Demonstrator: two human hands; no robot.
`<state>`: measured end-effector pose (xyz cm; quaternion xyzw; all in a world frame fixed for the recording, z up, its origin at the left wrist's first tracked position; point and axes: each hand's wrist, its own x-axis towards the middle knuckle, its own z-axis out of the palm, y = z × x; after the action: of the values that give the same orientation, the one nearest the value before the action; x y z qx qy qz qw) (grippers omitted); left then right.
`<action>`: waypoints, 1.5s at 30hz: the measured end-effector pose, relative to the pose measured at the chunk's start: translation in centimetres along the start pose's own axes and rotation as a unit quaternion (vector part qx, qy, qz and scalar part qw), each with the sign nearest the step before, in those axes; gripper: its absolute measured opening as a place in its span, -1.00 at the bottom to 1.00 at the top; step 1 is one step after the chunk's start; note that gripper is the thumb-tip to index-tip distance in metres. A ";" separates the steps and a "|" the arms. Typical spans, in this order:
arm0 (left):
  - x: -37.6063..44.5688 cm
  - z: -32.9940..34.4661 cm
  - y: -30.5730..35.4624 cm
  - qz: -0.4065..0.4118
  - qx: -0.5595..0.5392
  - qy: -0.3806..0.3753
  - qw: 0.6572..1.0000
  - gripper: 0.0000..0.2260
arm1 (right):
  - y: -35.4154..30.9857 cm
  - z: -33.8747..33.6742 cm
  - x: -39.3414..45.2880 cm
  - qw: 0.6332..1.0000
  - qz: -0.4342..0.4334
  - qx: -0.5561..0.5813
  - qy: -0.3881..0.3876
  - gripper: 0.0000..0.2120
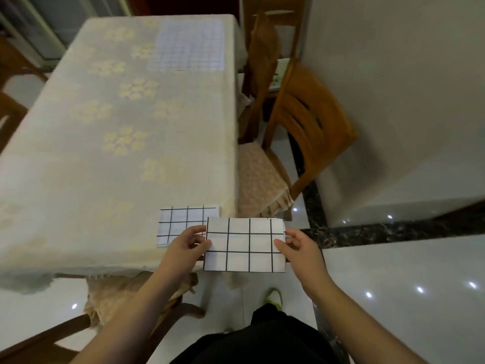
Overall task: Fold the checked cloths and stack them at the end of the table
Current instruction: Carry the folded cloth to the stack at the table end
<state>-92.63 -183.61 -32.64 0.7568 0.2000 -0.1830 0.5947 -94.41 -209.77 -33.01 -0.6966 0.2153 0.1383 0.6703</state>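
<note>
Head view, item one: folded checked cloth (pixel 244 245), held clear of the table (pixel 78 158), your left hand (pixel 187 244) pinching its left edge and your right hand (pixel 298 245) its right, long axis running hand to hand. Item two: folded cloth on the table corner (pixel 181 223), just beyond your left hand, so that hand is nearer. Item three: small-checked cloth (pixel 187 47), far ahead at the table's other end.

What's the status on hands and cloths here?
Left hand and right hand pinch folded white black-grid cloth in the air. Second folded cloth on table corner. Unfolded blue-checked cloth at far end. Nothing blocking.
</note>
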 end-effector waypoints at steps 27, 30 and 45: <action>12.5 -11.0 -5.8 -0.060 0.158 0.156 0.973 -0.95 | 1.0 16.3 12.8 0.974 0.074 -0.210 -0.051 -0.82; 13.1 -11.3 -6.2 -0.050 0.185 0.151 0.970 -0.95 | 1.1 16.9 13.0 0.970 0.075 -0.226 -0.047 -0.87; 13.4 -11.2 -7.6 0.128 0.307 0.207 0.920 -0.74 | 1.0 16.9 13.3 0.928 -0.052 -0.368 0.029 -0.72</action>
<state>-84.74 -169.95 -43.24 0.9425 0.1544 0.0031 0.2964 -81.73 -194.51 -41.32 -0.9081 0.1323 0.1524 0.3670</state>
